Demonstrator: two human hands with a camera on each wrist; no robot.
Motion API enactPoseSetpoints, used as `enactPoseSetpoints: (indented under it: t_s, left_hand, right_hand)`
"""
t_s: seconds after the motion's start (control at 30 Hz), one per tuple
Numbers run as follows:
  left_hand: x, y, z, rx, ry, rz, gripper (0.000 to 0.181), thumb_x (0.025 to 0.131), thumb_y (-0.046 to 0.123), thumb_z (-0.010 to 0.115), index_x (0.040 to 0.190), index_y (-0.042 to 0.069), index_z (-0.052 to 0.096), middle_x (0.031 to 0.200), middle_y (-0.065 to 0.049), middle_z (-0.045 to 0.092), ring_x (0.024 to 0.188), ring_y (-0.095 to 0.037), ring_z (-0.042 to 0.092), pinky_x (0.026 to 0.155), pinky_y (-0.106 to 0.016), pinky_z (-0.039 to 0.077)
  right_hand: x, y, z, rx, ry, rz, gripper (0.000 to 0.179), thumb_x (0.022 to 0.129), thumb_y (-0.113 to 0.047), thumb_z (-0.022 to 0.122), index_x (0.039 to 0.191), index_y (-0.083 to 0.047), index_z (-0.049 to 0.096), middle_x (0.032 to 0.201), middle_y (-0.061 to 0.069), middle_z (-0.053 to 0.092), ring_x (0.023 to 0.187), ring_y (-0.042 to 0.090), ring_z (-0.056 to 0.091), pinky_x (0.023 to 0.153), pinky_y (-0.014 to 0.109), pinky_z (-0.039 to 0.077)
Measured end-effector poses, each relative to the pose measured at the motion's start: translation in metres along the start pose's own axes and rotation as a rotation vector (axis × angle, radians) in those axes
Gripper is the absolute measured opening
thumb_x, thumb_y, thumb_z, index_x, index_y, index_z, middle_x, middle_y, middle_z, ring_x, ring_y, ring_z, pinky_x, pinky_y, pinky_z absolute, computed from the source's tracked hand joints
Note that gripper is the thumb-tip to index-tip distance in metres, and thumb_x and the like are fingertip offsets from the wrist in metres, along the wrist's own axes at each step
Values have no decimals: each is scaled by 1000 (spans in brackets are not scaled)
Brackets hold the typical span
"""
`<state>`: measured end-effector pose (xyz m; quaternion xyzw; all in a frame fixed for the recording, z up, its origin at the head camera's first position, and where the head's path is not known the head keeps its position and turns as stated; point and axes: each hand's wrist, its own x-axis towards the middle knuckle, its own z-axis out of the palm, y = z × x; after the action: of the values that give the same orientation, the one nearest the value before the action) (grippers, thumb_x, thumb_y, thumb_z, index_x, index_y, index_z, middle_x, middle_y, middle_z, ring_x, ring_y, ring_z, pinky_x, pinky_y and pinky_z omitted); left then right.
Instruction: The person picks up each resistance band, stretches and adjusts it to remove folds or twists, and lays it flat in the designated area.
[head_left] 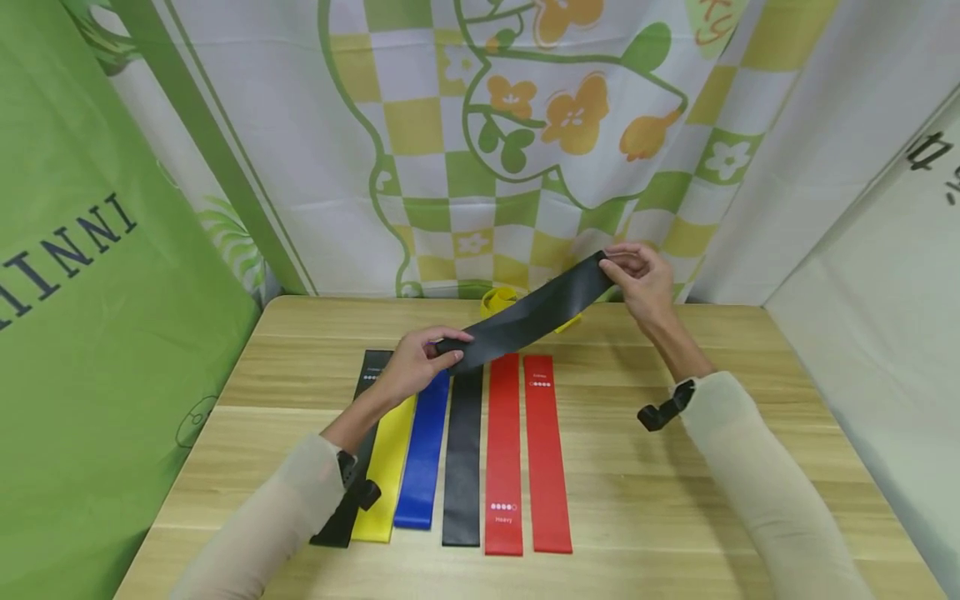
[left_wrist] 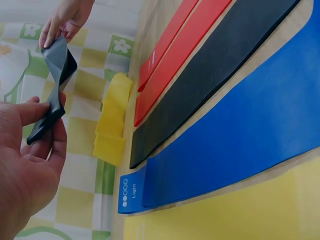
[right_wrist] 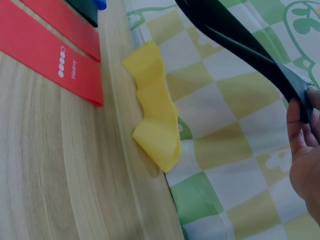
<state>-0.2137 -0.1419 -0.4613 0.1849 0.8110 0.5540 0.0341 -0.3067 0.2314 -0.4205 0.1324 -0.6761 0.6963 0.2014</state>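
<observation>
A black resistance band [head_left: 536, 317] is held up above the table, stretched slantwise between both hands. My left hand [head_left: 416, 362] pinches its lower left end between thumb and fingers. At the higher right end, my right hand [head_left: 643, 282] pinches the other tip. The left wrist view shows the band [left_wrist: 59, 75] twisted between the hands. Below lies a row of flat bands: a black one [head_left: 330, 525] partly under the left forearm, a yellow one [head_left: 381, 483], a blue one [head_left: 422, 467], another black one [head_left: 462, 475] and two red ones [head_left: 503, 442].
A crumpled yellow band [right_wrist: 155, 105] lies at the table's back edge, partly behind the held band in the head view. A patterned curtain [head_left: 420, 125] hangs behind the wooden table [head_left: 675, 508]. Green fabric [head_left: 90, 375] stands at the left, a pale panel [head_left: 885, 275] at the right.
</observation>
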Motion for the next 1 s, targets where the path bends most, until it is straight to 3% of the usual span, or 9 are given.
enactPoseSetpoints:
  t_s: [0.3,0.4,0.47,0.53,0.6,0.77,0.87,1.0]
  left_hand:
    - [-13,-2,13,14,-139,13,20,100,8,73,118,12,80,118,-8,73,54,-14,33,53,-25,32]
    - [-17,-1,19,3,-213,18,19,100,7,72,118,11,80,115,-7,74,64,-9,52,61,-21,45]
    - [-20,-2,24,-6,-257,31,20,101,7,70,118,10,79,117,-7,75,82,-11,65,74,-22,55]
    - [-22,-1,28,-13,-288,37,21,101,6,69,119,9,79,119,-7,75,103,-15,69,89,-25,58]
    - [-25,-1,32,-16,-307,32,21,101,6,69,120,8,78,120,-7,75,108,-19,70,93,-28,59]
    - [-30,4,42,-38,-354,-15,22,100,5,71,121,8,78,122,-9,74,103,-19,73,90,-26,60]
    - [-33,9,49,-42,-381,-45,25,99,6,72,123,10,78,112,-8,75,82,-24,70,70,-22,56]
    - [-37,16,62,-40,-409,-59,29,98,6,75,127,10,77,113,-7,71,74,-29,67,62,-21,49]
  right_hand:
    - [-1,2,-15,8,-136,28,20,96,9,71,112,20,65,87,-3,79,68,8,71,58,21,59]
    - [-3,2,-21,-41,-188,48,17,98,6,71,111,16,68,89,-2,79,66,9,70,59,25,60]
    - [-4,1,-24,-96,-217,66,15,99,2,71,111,11,71,90,-5,78,69,9,70,64,25,61]
    - [-5,0,-26,-156,-241,86,15,101,-1,70,112,8,73,91,-7,77,72,8,71,67,23,60]
    - [-6,-2,-28,-212,-272,102,18,102,-4,70,114,8,74,94,-9,77,77,7,70,71,23,60]
    - [-6,-5,-30,-276,-335,133,20,104,-5,66,117,7,75,108,0,78,86,5,71,77,24,61]
    - [-6,-8,-30,-304,-359,155,22,105,-6,66,122,3,76,122,11,76,92,4,71,81,25,61]
    - [-6,-10,-31,-362,-404,175,29,103,-12,70,130,-1,74,133,15,71,100,4,70,84,21,58]
